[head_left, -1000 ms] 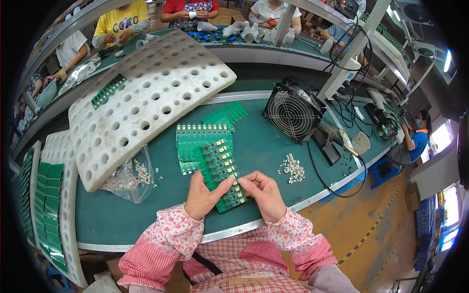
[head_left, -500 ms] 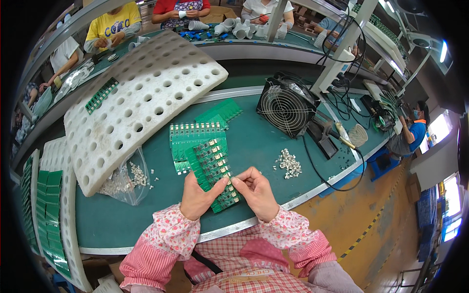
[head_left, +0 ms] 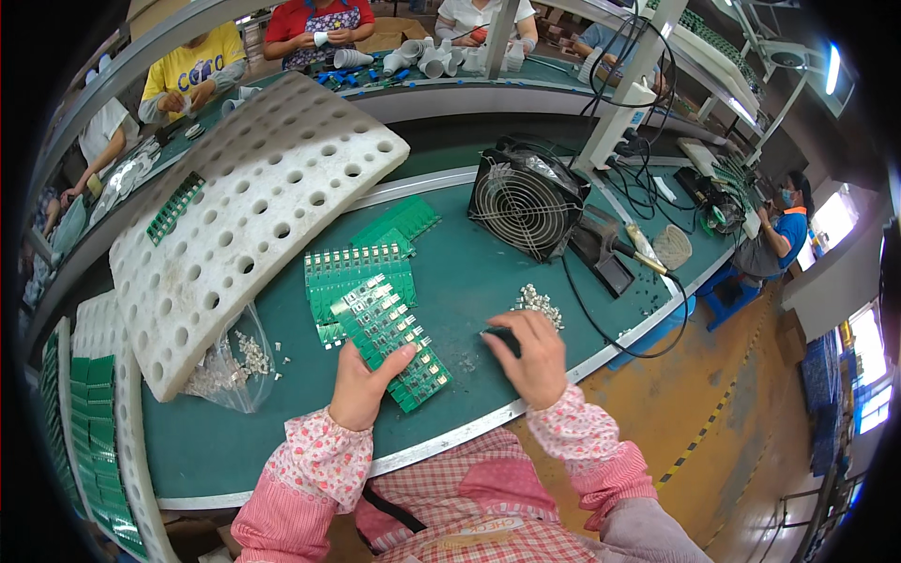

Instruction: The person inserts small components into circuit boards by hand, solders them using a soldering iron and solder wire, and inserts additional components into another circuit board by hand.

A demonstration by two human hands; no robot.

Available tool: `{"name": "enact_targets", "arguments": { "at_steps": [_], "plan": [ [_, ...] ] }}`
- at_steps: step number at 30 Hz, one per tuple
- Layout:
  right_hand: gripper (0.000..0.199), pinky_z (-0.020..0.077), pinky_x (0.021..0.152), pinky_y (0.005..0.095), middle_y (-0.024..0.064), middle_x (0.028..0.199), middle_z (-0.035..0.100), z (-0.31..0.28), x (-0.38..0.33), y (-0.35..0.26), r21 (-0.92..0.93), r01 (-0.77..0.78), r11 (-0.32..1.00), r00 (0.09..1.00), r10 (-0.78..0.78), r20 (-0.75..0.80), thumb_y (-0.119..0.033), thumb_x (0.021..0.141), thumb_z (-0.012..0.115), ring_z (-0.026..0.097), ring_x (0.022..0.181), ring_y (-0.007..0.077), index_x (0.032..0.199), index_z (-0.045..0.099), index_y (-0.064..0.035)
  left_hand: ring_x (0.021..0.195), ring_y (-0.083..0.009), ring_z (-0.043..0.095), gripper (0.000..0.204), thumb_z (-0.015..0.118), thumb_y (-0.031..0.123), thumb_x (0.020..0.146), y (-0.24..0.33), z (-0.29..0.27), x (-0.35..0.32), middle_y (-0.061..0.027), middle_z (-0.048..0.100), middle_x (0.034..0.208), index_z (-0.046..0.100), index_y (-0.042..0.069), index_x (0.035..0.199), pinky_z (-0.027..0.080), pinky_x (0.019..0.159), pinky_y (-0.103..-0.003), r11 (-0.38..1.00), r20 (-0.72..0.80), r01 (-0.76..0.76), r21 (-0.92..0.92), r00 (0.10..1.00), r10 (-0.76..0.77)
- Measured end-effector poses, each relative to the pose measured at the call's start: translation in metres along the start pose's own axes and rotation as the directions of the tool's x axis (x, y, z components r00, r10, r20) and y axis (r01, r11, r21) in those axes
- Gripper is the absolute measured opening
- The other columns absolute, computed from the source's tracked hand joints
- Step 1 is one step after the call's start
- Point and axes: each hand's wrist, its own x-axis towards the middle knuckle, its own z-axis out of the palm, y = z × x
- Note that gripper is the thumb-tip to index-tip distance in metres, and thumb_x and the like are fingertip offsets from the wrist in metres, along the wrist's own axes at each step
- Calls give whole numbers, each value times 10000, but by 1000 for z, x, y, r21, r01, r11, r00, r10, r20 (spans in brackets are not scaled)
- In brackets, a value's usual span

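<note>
— Nearest the body, on the green surface: left hand closed on the near end of a green circuit board strip, thumb pressed on top, strip angled away to the upper left.

— And beside it?

— Right hand just to the right, palm down, fingers curled over something small and dark; whether gripped, cannot tell. Just beyond the fingertips, a little heap of small metal parts.

— Further out?

— More green boards lying flat under and behind the strip. Left of those, a clear bag of parts tucked under a white foam tray with round holes. Farthest back, a black fan standing upright.
</note>
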Motion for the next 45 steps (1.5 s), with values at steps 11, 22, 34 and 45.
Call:
{"name": "enact_targets", "arguments": {
  "at_steps": [11, 22, 34, 45],
  "plan": [
    [149, 438, 697, 335, 33, 799, 593, -10, 7, 32, -212, 151, 965, 987, -138, 78, -111, 696, 729, 543, 787, 218, 819, 653, -77, 894, -124, 611, 372, 714, 17, 772, 2, 2, 0, -42, 623, 979, 533, 23, 1096, 502, 803, -280, 989, 139, 102, -107, 986, -86],
    [139, 460, 665, 339, 30, 809, 586, -5, 6, 15, -68, 241, 968, 969, -237, 72, -95, 698, 721, 549, 763, 216, 815, 647, -73, 883, -121, 607, 378, 716, 32, 774, -1, 0, 1, -46, 621, 988, 530, 15, 1103, 499, 798, -273, 993, 131, 75, -87, 989, -64],
    [101, 469, 620, 326, 44, 769, 569, 14, 22, 10, 72, 177, 982, 946, -190, 262, -118, 727, 711, 548, 736, 221, 794, 656, -68, 882, -117, 605, 352, 714, 42, 776, 0, -2, 1, -48, 628, 987, 550, 9, 1087, 495, 791, -267, 994, 116, 72, -82, 991, -62],
    [141, 497, 640, 218, 23, 851, 638, -3, 14, -14, 592, -690, 416, 707, 217, 673, -123, 830, 685, 587, 770, 80, 880, 645, 3, 863, -103, 602, 315, 708, 51, 787, -2, -2, 2, -40, 634, 973, 565, 13, 1065, 496, 772, -257, 1000, 131, 30, -5, 991, -29]
  ]
}}
